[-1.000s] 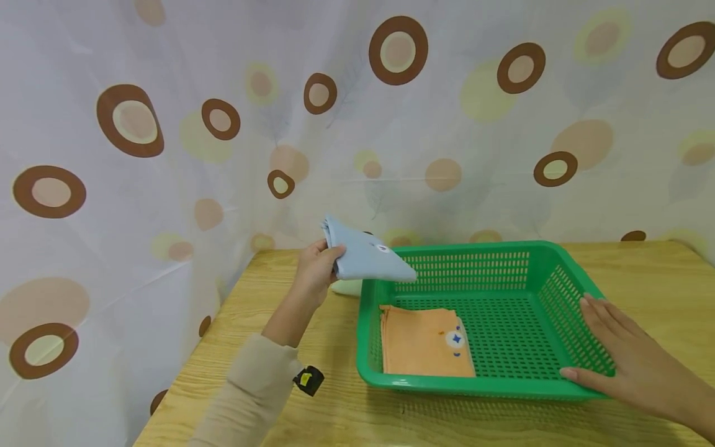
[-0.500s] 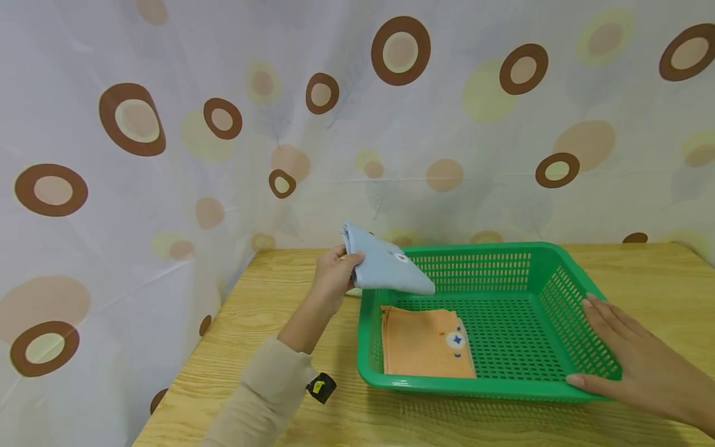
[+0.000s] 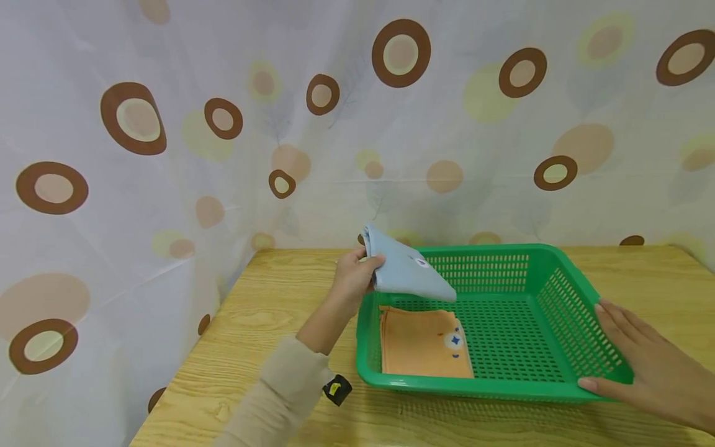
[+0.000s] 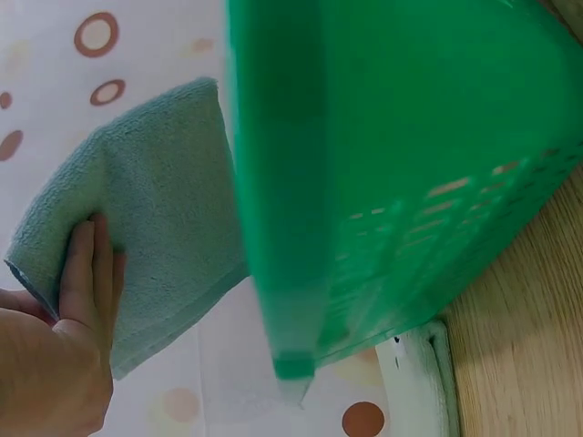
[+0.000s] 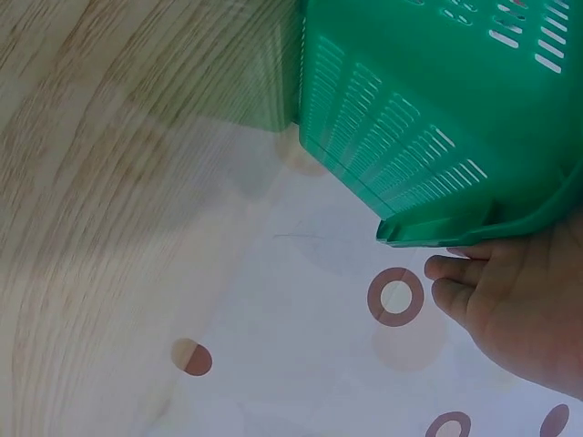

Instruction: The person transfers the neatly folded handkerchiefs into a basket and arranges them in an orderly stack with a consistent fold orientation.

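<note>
My left hand (image 3: 355, 278) pinches one edge of a folded light blue towel (image 3: 408, 270), thumb on top and fingers beneath. The towel hangs tilted over the back left part of a green plastic basket (image 3: 463, 385). Its terry underside shows in the left wrist view, with the fingers (image 4: 80, 278) pressed against it. A folded orange towel (image 3: 419, 344) with a small animal face lies flat at the left inside the basket. My right hand (image 3: 653, 360) rests on the basket's front right corner, fingers extended along the right rim and thumb on the front rim.
Beside the basket, a folded pale towel (image 4: 424, 382) lies on the wooden table (image 3: 279, 310). A patterned curtain (image 3: 335, 143) hangs behind and to the left. A small black device (image 3: 337, 390) sits by the left sleeve.
My left hand has carried the light blue towel rightward and slightly down, from beside the basket to over it. The right hand has shifted slightly right, still on the corner.
</note>
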Action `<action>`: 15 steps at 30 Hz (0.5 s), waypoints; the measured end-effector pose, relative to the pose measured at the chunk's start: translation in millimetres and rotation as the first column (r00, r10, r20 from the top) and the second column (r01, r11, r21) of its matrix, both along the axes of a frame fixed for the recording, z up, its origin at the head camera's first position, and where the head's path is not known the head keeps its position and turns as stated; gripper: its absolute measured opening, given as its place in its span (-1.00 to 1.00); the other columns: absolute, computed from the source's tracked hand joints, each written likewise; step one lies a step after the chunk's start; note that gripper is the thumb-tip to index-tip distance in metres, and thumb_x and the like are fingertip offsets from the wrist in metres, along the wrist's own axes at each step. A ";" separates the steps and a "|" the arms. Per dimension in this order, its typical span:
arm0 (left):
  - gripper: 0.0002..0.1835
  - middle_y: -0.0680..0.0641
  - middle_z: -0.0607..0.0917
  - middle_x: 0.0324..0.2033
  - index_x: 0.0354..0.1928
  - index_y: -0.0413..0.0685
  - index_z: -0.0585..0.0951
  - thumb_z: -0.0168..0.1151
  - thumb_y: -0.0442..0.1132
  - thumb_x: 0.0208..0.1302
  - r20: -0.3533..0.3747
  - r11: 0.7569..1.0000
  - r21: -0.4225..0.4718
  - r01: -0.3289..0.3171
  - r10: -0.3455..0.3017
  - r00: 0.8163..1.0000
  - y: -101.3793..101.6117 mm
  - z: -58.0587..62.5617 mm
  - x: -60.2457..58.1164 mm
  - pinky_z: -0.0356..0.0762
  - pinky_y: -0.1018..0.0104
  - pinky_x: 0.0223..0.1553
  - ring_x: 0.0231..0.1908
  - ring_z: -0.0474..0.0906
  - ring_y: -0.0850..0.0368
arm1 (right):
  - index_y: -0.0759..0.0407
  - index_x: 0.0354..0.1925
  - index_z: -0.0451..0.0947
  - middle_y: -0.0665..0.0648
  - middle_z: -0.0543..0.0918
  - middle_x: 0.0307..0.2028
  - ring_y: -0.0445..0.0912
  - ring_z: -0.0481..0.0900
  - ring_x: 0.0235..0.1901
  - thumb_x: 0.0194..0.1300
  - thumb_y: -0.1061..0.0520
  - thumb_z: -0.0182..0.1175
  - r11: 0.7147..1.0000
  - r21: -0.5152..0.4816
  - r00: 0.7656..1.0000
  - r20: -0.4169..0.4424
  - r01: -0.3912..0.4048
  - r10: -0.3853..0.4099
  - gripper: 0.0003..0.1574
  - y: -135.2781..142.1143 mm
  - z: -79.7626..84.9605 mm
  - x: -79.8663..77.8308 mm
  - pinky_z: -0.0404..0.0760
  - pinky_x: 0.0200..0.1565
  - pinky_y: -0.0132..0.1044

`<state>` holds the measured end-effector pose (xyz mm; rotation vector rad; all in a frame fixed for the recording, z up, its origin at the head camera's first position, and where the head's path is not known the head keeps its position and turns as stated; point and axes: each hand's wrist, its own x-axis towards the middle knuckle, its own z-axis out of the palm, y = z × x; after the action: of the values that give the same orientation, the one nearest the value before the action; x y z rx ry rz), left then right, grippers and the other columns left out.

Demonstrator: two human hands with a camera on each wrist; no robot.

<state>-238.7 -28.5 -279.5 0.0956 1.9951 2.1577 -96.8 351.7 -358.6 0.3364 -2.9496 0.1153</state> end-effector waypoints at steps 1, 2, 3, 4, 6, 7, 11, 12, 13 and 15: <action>-0.53 -0.26 0.51 0.14 0.28 -0.30 0.31 0.00 -0.31 0.37 0.004 1.000 0.000 0.000 0.000 1.000 2.0 0.2 0.9 0.54 0.10 0.04 0.07 0.53 -0.08 | 0.40 0.40 -0.44 0.18 -0.57 0.41 -0.02 -0.75 0.35 0.12 -0.22 0.24 1.000 0.001 1.000 -0.003 -0.002 0.002 0.37 0.1 0.0 0.1 -0.84 0.22 -0.11; -0.54 -0.26 0.52 0.13 0.28 -0.29 0.32 0.01 -0.31 0.37 0.006 1.000 -0.001 -0.001 0.001 1.000 4.1 0.2 1.7 0.54 0.10 0.03 0.06 0.54 -0.08 | 0.40 0.40 -0.44 0.19 -0.57 0.42 -0.04 -0.75 0.35 0.12 -0.21 0.24 1.000 0.000 1.000 -0.004 -0.005 0.005 0.37 0.1 0.2 0.3 -0.84 0.22 -0.13; -0.54 -0.26 0.51 0.14 0.28 -0.27 0.32 0.01 -0.31 0.37 0.006 1.000 0.003 0.002 -0.002 1.000 6.2 0.1 2.3 0.54 0.10 0.03 0.06 0.54 -0.08 | 0.40 0.40 -0.44 0.19 -0.56 0.42 -0.05 -0.75 0.35 0.12 -0.21 0.24 1.000 -0.001 1.000 -0.004 -0.008 0.008 0.37 0.0 0.3 0.4 -0.84 0.22 -0.14; -0.53 -0.25 0.51 0.14 0.29 -0.26 0.32 0.01 -0.31 0.36 0.007 1.000 0.008 0.003 -0.003 1.000 8.4 0.1 3.0 0.55 0.10 0.03 0.06 0.54 -0.08 | 0.40 0.40 -0.43 0.19 -0.56 0.42 -0.06 -0.76 0.35 0.12 -0.20 0.24 1.000 -0.005 1.000 -0.004 -0.011 0.011 0.37 0.0 0.4 0.6 -0.84 0.22 -0.14; -0.53 -0.25 0.51 0.14 0.28 -0.24 0.33 0.02 -0.31 0.36 0.015 1.000 0.014 0.002 -0.003 1.000 13.0 -0.2 3.9 0.55 0.10 0.02 0.06 0.54 -0.08 | 0.40 0.40 -0.42 0.23 -0.53 0.42 -0.05 -0.75 0.35 0.12 -0.19 0.25 1.000 -0.018 1.000 0.000 -0.016 0.016 0.36 -0.1 0.7 0.8 -0.82 0.23 -0.11; -0.53 -0.25 0.51 0.14 0.28 -0.24 0.33 0.02 -0.32 0.35 0.015 1.000 0.017 0.007 -0.007 1.000 15.3 -0.5 4.3 0.55 0.10 0.02 0.06 0.54 -0.08 | 0.40 0.40 -0.42 0.25 -0.52 0.42 -0.03 -0.74 0.36 0.12 -0.19 0.25 1.000 -0.026 1.000 0.005 -0.017 0.017 0.36 -0.1 0.8 0.9 -0.82 0.23 -0.09; -0.56 -0.27 0.53 0.11 0.24 -0.28 0.37 0.03 -0.32 0.35 0.028 0.999 0.029 0.026 -0.027 0.999 24.6 -1.3 5.8 0.55 0.09 0.01 0.05 0.55 -0.09 | 0.40 0.40 -0.42 0.29 -0.49 0.42 0.08 -0.70 0.37 0.14 -0.18 0.24 0.999 -0.043 1.000 0.019 -0.016 0.017 0.34 -0.3 1.4 0.8 -0.82 0.22 -0.08; -0.57 -0.27 0.54 0.09 0.23 -0.29 0.37 0.03 -0.32 0.35 0.030 0.999 0.026 0.031 -0.032 0.999 26.6 -1.0 6.5 0.55 0.09 0.01 0.04 0.56 -0.09 | 0.40 0.40 -0.42 0.29 -0.49 0.42 0.10 -0.69 0.37 0.14 -0.18 0.24 0.999 -0.044 1.000 0.022 -0.014 0.015 0.34 -0.3 1.4 0.9 -0.83 0.21 -0.09; -0.57 -0.28 0.55 0.08 0.23 -0.30 0.38 0.03 -0.32 0.35 0.027 0.999 0.026 0.037 -0.038 0.999 28.7 -1.1 6.9 0.56 0.10 0.00 0.03 0.56 -0.10 | 0.40 0.40 -0.41 0.29 -0.49 0.42 0.11 -0.68 0.37 0.14 -0.18 0.24 0.999 -0.042 1.000 0.020 -0.015 0.016 0.34 -0.2 1.5 1.0 -0.83 0.21 -0.11; -0.58 -0.28 0.56 0.06 0.21 -0.31 0.39 0.04 -0.33 0.34 0.023 0.999 0.031 0.043 -0.044 0.999 33.0 -1.3 7.6 0.57 0.10 -0.02 0.01 0.58 -0.10 | 0.41 0.40 -0.41 0.29 -0.49 0.42 0.14 -0.66 0.38 0.14 -0.18 0.23 0.999 -0.040 1.000 0.020 -0.014 0.014 0.33 0.1 1.9 1.0 -0.84 0.21 -0.13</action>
<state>-231.1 4.4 -280.8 0.1171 1.9297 2.1528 -95.7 351.8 -356.7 0.3524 -2.9606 0.1805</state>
